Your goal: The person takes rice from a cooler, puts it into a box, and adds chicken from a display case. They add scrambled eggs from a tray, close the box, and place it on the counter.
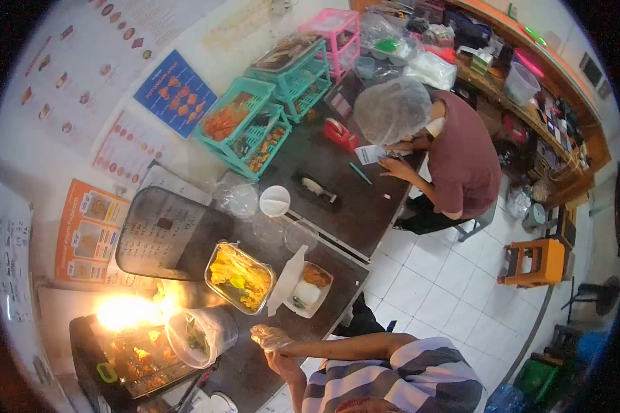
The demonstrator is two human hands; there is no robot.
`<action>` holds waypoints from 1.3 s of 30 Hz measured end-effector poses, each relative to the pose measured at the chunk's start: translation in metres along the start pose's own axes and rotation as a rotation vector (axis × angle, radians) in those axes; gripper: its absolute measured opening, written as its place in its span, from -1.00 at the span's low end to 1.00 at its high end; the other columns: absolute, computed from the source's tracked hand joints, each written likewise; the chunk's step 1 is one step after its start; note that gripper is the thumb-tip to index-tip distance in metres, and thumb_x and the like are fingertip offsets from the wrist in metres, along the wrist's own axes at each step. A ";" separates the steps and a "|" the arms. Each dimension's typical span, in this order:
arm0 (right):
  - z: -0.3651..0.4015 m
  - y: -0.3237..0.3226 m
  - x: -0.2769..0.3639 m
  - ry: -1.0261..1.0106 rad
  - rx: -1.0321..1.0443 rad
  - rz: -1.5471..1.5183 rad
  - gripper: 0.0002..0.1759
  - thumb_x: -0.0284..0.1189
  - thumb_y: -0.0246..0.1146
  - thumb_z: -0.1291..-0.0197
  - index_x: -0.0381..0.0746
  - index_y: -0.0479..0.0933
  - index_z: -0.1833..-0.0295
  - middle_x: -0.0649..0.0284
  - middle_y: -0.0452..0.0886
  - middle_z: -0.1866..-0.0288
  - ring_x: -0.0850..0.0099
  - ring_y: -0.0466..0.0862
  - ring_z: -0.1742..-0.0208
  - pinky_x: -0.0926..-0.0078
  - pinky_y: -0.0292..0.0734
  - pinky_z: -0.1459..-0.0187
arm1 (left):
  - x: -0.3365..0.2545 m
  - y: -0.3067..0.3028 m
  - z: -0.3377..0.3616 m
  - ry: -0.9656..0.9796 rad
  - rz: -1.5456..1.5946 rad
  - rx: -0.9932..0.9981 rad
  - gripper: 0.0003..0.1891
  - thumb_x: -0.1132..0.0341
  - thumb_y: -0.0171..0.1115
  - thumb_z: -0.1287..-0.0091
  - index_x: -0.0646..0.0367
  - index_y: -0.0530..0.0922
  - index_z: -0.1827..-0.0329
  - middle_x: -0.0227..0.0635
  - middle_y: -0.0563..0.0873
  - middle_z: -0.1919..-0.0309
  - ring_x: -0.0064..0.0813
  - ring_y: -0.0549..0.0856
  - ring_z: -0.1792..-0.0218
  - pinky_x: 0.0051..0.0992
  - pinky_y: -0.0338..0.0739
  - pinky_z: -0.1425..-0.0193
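Note:
My right hand [270, 336] wears a clear plastic glove and reaches over the table edge, its fingers stretched out and holding nothing that I can see. Against its wrist, my left hand [282, 363] is closed at the cuff of the glove; its fingertips are partly hidden. Beyond the hands stands an open white meal box [300, 311] with rice and reddish-brown food inside. Next to it is a metal tray [271, 279] with yellow food [234, 275]. A white bucket [220, 339], lined with plastic and holding something green, stands left of my hands.
A lit display warmer [83, 344] with fried pieces stands at lower left. Teal baskets [227, 153] of packed food line the wall. A white round container [275, 201] sits mid-table. Across the table, a co-worker in a hair net [393, 110] bends over a paper [369, 154].

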State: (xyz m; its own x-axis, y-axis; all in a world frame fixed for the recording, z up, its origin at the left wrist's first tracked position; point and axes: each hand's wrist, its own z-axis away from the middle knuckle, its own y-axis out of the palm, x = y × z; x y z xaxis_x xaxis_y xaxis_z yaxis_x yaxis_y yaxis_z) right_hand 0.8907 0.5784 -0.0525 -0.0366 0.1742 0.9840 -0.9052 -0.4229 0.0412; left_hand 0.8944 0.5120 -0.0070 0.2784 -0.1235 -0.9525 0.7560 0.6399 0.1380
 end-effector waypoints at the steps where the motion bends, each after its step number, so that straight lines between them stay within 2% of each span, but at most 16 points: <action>1: 0.008 0.004 0.003 -0.018 0.011 -0.020 -0.57 -0.32 0.08 -0.36 -0.14 0.34 -0.31 0.07 0.46 -0.21 0.18 0.45 -0.24 0.16 0.43 -0.16 | 0.003 -0.003 0.000 0.055 -0.250 0.003 -0.56 0.12 -0.11 -0.45 0.26 0.40 -0.22 -0.20 0.54 -0.09 -0.30 0.53 -0.13 -0.31 0.41 -0.22; 4: 0.028 0.013 0.012 -0.056 0.038 -0.011 -0.53 -0.31 0.07 -0.37 -0.15 0.29 -0.35 0.07 0.36 -0.30 0.14 0.36 -0.32 0.10 0.37 -0.22 | 0.013 -0.012 -0.005 -0.121 0.226 -0.102 -0.52 0.04 -0.10 -0.44 0.22 0.39 -0.23 -0.20 0.54 -0.10 -0.31 0.53 -0.12 -0.29 0.41 -0.21; 10: 0.052 0.065 0.025 -0.117 0.053 -0.073 -0.45 -0.30 0.07 -0.40 -0.17 0.19 -0.44 0.09 0.18 -0.49 0.07 0.19 -0.46 -0.02 0.27 -0.34 | 0.048 -0.082 -0.026 -0.035 0.400 -0.174 -0.47 -0.03 -0.12 -0.43 0.17 0.35 -0.29 -0.19 0.53 -0.14 -0.27 0.54 -0.14 -0.27 0.46 -0.18; 13: 0.049 0.105 -0.002 -0.122 0.113 -0.522 -0.54 -0.16 -0.12 -0.44 -0.07 0.32 -0.36 0.10 0.38 -0.37 0.16 0.48 -0.27 0.22 0.35 -0.30 | 0.051 -0.114 -0.040 -0.085 0.355 -0.240 -0.47 -0.03 -0.12 -0.43 0.17 0.35 -0.29 -0.19 0.53 -0.14 -0.27 0.54 -0.14 -0.27 0.46 -0.18; 16: 0.044 0.090 0.006 -0.260 0.208 0.113 -0.48 -0.15 -0.21 -0.46 -0.07 0.24 -0.43 0.09 0.32 -0.42 0.12 0.39 -0.36 0.22 0.18 -0.41 | 0.059 -0.138 -0.052 -0.129 0.310 -0.282 -0.47 -0.03 -0.12 -0.44 0.17 0.35 -0.29 -0.19 0.53 -0.14 -0.28 0.54 -0.14 -0.27 0.46 -0.18; 18: 0.028 0.041 0.060 -0.145 0.730 0.457 -0.47 -0.17 -0.17 -0.46 -0.12 0.23 -0.44 0.05 0.36 -0.39 0.17 0.38 -0.37 0.26 0.15 -0.41 | 0.066 -0.148 -0.059 -0.154 0.288 -0.307 -0.47 -0.03 -0.12 -0.44 0.17 0.35 -0.30 -0.19 0.53 -0.15 -0.28 0.54 -0.14 -0.27 0.46 -0.19; 20: 0.013 -0.008 0.061 -0.184 1.278 0.307 -0.49 -0.24 -0.08 -0.44 -0.20 0.27 -0.42 0.04 0.45 -0.31 0.27 0.41 -0.33 0.33 0.21 -0.36 | 0.070 -0.152 -0.064 -0.167 0.276 -0.323 -0.47 -0.03 -0.13 -0.44 0.17 0.35 -0.30 -0.19 0.53 -0.15 -0.28 0.54 -0.14 -0.27 0.46 -0.19; 23: -0.039 -0.089 0.115 0.028 1.665 0.148 -0.60 -0.32 0.10 -0.36 -0.31 0.45 -0.20 0.02 0.54 -0.17 0.27 0.51 -0.17 0.26 0.35 -0.25 | 0.074 -0.142 -0.071 -0.204 0.256 -0.371 -0.47 -0.02 -0.13 -0.44 0.17 0.35 -0.30 -0.19 0.53 -0.15 -0.28 0.54 -0.14 -0.28 0.46 -0.19; 26: -0.115 -0.191 0.146 -0.061 0.983 0.262 -0.55 -0.29 0.13 -0.35 -0.29 0.43 -0.26 0.14 0.64 0.02 0.34 0.58 -0.05 0.39 0.42 -0.21 | 0.079 -0.123 -0.080 -0.223 0.247 -0.420 -0.47 -0.02 -0.13 -0.44 0.17 0.35 -0.31 -0.19 0.54 -0.16 -0.28 0.55 -0.14 -0.28 0.46 -0.19; 27: -0.139 -0.231 0.184 -0.371 0.827 0.331 -0.57 -0.27 0.14 -0.34 -0.26 0.45 -0.23 0.12 0.66 0.05 0.33 0.60 -0.04 0.37 0.48 -0.13 | 0.082 -0.114 -0.083 -0.238 0.240 -0.435 -0.47 -0.02 -0.13 -0.44 0.17 0.35 -0.31 -0.19 0.54 -0.16 -0.28 0.55 -0.14 -0.28 0.46 -0.19; 28: -0.174 -0.272 0.190 -0.179 0.594 0.620 -0.57 -0.27 0.17 -0.32 -0.22 0.46 -0.23 0.11 0.66 0.04 0.30 0.62 0.01 0.32 0.51 -0.09 | 0.084 -0.106 -0.086 -0.244 0.232 -0.454 -0.47 -0.02 -0.13 -0.44 0.17 0.35 -0.31 -0.19 0.54 -0.16 -0.28 0.55 -0.14 -0.28 0.46 -0.20; 30: -0.236 -0.359 0.228 -0.503 0.329 0.891 -0.61 -0.26 0.25 -0.26 -0.24 0.54 -0.11 0.08 0.67 0.08 0.28 0.67 0.10 0.33 0.56 0.02 | 0.090 -0.084 -0.092 -0.258 0.215 -0.500 -0.47 -0.02 -0.13 -0.44 0.17 0.35 -0.31 -0.19 0.54 -0.16 -0.28 0.55 -0.14 -0.28 0.46 -0.20; 31: -0.267 -0.403 0.247 -0.453 0.315 0.714 -0.66 -0.26 0.26 -0.24 -0.24 0.59 -0.02 0.09 0.68 0.15 0.23 0.68 0.16 0.30 0.56 0.12 | 0.094 -0.072 -0.095 -0.265 0.210 -0.525 -0.47 -0.02 -0.13 -0.44 0.17 0.35 -0.31 -0.20 0.54 -0.16 -0.28 0.55 -0.14 -0.28 0.46 -0.20; 34: -0.394 -0.532 0.296 -0.624 -0.055 1.189 -0.71 -0.31 0.27 -0.03 -0.21 0.65 0.15 0.00 0.67 0.29 0.11 0.69 0.23 0.25 0.57 0.18 | 0.097 -0.031 -0.106 -0.274 0.190 -0.613 -0.47 -0.01 -0.13 -0.45 0.17 0.34 -0.31 -0.20 0.54 -0.16 -0.28 0.55 -0.14 -0.29 0.46 -0.20; 35: -0.429 -0.559 0.317 -0.446 -0.284 1.165 -0.74 -0.32 0.23 0.00 -0.22 0.65 0.22 -0.02 0.66 0.30 0.12 0.69 0.21 0.22 0.56 0.16 | 0.098 -0.019 -0.107 -0.283 0.186 -0.644 -0.47 -0.01 -0.13 -0.45 0.17 0.34 -0.32 -0.20 0.54 -0.17 -0.28 0.55 -0.14 -0.29 0.46 -0.20; 39: -0.535 -0.631 0.345 -0.358 -0.767 1.810 -0.70 -0.30 0.24 0.05 -0.17 0.69 0.19 -0.03 0.69 0.20 0.08 0.70 0.16 0.03 0.58 0.16 | 0.101 0.020 -0.097 -0.316 0.157 -0.769 -0.47 -0.01 -0.13 -0.45 0.18 0.34 -0.32 -0.20 0.54 -0.17 -0.28 0.55 -0.14 -0.29 0.46 -0.21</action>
State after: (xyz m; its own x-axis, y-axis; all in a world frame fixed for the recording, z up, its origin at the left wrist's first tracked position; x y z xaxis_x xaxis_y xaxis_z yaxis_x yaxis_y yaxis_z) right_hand 1.2231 1.3814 0.1688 -0.9660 -0.1336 -0.2215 0.1153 0.5441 -0.8311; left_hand 0.8803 0.5856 -0.1263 0.5854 -0.1234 -0.8013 0.1134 0.9911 -0.0698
